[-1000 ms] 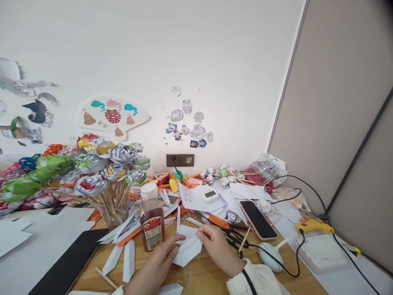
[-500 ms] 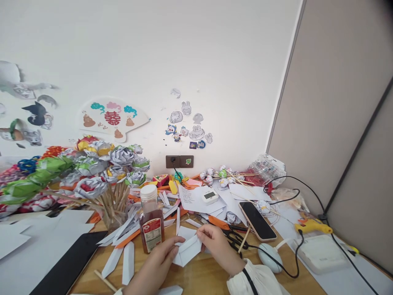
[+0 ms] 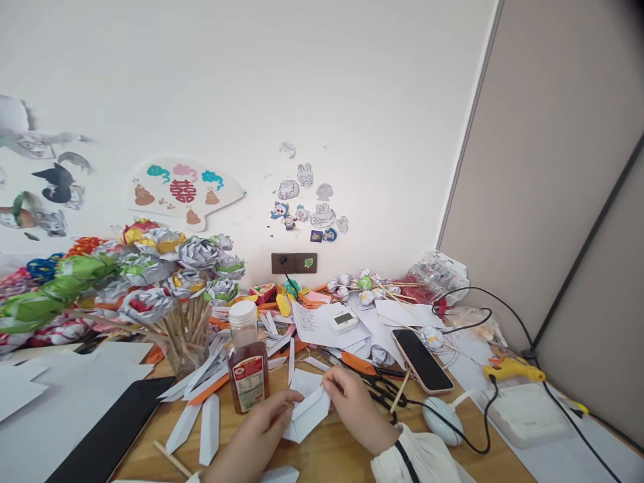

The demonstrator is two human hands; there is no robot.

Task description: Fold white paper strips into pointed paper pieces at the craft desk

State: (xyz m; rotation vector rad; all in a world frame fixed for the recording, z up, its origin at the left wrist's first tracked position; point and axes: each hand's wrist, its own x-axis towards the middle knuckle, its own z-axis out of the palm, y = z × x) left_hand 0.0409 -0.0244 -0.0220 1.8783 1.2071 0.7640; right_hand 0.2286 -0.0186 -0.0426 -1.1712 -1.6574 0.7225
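A piece of folded white paper (image 3: 308,417) is between my two hands, just above the wooden table. My left hand (image 3: 266,426) grips its left edge, with thumb and fingers closed on it. At the upper right corner, my right hand (image 3: 349,399) pinches the paper between thumb and fingers. A crease band runs slantwise across the sheet. Another white paper (image 3: 304,381) lies just behind it. Left of the paper stands a bottle of reddish-brown liquid (image 3: 248,372) with a white cap. Folded white strips (image 3: 210,429) lie left of my left hand.
Paper flowers on sticks (image 3: 186,315) stand at the left, behind a black tablet-like slab (image 3: 115,429). To the right are black scissors (image 3: 385,389), a phone (image 3: 422,360), a computer mouse (image 3: 443,420) and a yellow glue gun (image 3: 513,372) with its cable. A small white timer (image 3: 344,319) lies behind.
My left hand has shifted slightly along the paper's left edge, and the paper's front corner sits a little lower. My right hand keeps its pinch almost in place.
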